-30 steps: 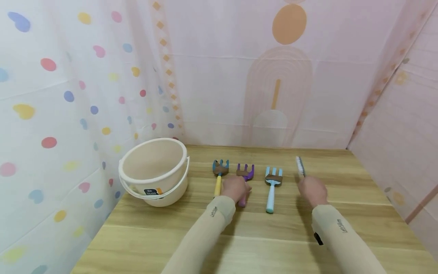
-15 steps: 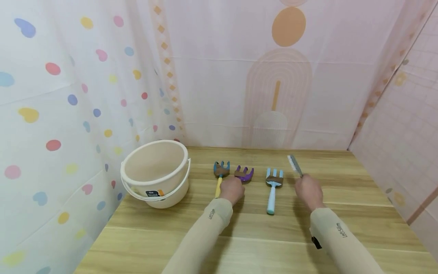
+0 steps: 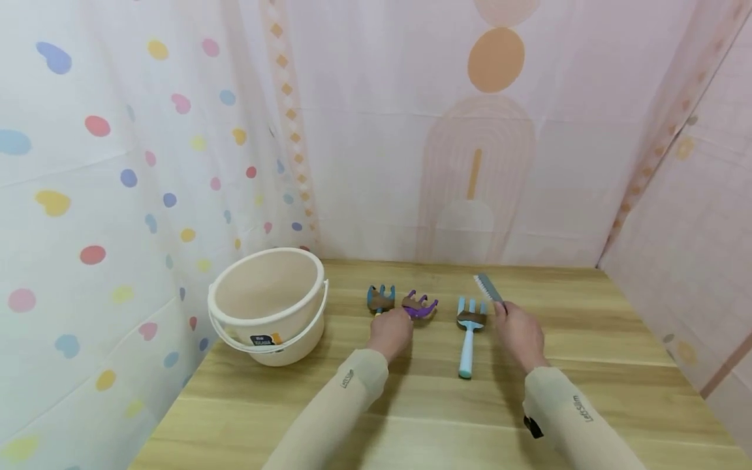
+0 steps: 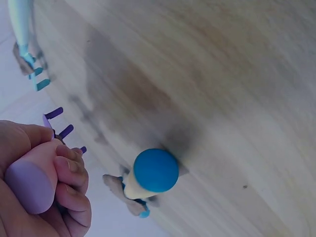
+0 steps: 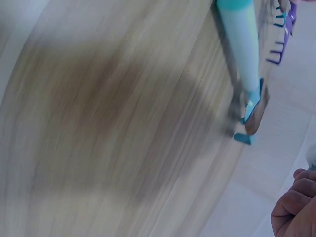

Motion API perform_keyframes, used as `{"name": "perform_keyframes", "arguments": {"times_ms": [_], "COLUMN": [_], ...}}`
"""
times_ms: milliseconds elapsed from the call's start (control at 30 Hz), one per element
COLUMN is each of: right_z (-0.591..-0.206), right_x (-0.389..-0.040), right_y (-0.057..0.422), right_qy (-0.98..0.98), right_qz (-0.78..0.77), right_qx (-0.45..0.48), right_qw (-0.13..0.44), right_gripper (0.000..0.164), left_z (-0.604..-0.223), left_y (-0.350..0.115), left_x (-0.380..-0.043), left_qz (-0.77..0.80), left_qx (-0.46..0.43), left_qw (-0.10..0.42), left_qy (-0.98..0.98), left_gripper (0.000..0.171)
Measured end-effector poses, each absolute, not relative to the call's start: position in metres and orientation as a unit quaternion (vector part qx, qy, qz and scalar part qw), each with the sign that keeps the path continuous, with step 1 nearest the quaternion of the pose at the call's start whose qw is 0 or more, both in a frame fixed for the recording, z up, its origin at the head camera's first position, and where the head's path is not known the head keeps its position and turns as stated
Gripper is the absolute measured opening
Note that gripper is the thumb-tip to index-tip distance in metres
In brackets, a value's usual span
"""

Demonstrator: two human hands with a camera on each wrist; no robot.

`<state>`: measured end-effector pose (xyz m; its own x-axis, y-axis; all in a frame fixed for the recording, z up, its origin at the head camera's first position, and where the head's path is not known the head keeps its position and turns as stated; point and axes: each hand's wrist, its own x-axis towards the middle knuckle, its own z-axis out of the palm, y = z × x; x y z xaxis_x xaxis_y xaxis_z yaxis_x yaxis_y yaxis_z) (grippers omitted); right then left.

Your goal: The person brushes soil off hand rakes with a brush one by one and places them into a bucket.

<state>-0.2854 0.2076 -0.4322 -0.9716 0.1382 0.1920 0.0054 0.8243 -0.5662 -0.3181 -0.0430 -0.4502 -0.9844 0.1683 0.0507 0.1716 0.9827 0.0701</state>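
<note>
My left hand (image 3: pixel 390 334) grips the pink-lilac handle (image 4: pixel 32 180) of a small purple hand rake (image 3: pixel 420 309), whose curved tines point away from me. A brown patch covers part of its head. In my right hand (image 3: pixel 519 335) is a grey scrubbing brush (image 3: pixel 490 288) with white bristles, tilted toward the left. Between the hands lies a light-blue hand fork (image 3: pixel 467 349), brown across the base of its tines. Just beyond my left hand is a blue rake (image 3: pixel 380 299) with a brown patch; the hand hides most of its yellow handle in the head view.
A cream bucket (image 3: pixel 302 326) with a white carrying handle stands at the left of the wooden table (image 3: pixel 446 431); it looks like two nested together. Patterned curtains (image 3: pixel 364 163) hang behind and on both sides.
My left hand has lifted the purple rake and drawn it slightly left, turning its head. My right hand has moved left with the brush, which now leans toward the fork. The head view has tilted up slightly.
</note>
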Motion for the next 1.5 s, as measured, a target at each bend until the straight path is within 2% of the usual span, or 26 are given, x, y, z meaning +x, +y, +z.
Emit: {"name": "perform_keyframes", "arguments": {"times_ms": [267, 533, 833, 967, 1067, 1233, 1333, 1500], "right_z": [-0.426, -0.429, -0.434, -0.433, -0.435, -0.444, -0.446, -0.446], "right_x": [-0.280, -0.274, -0.268, -0.264, -0.259, -0.258, -0.259, -0.259], "right_y": [0.197, 0.185, 0.167, 0.157, 0.151, 0.147, 0.146, 0.142], "right_qy": [-0.944, -0.939, -0.952, -0.948, -0.946, -0.950, -0.956, -0.960], "right_qz": [0.304, 0.287, 0.218, 0.224, 0.195, 0.158, 0.158, 0.156], "right_qx": [0.001, 0.059, 0.121, 0.155, 0.186, 0.178, 0.154, 0.141], "right_qw": [0.128, 0.182, 0.177, 0.166, 0.178, 0.204, 0.192, 0.183], "right_gripper": [0.034, 0.029, 0.029, 0.027, 0.026, 0.029, 0.035, 0.031], "left_z": [-0.440, -0.438, -0.433, -0.429, -0.426, -0.425, -0.427, -0.431], "left_y": [-0.048, -0.054, -0.060, -0.059, -0.058, -0.059, -0.061, -0.063], "left_x": [-0.303, -0.293, -0.287, -0.287, -0.284, -0.280, -0.278, -0.276], "left_qz": [-0.063, -0.093, -0.087, -0.078, -0.079, -0.087, -0.086, -0.094], "left_qx": [-0.123, -0.158, -0.177, -0.184, -0.188, -0.197, -0.201, -0.196], "left_qw": [0.057, 0.084, 0.104, 0.100, 0.098, 0.113, 0.119, 0.122], "left_qy": [-0.989, -0.979, -0.975, -0.975, -0.974, -0.970, -0.969, -0.968], "left_gripper": [0.030, 0.039, 0.045, 0.045, 0.045, 0.046, 0.049, 0.050]}}
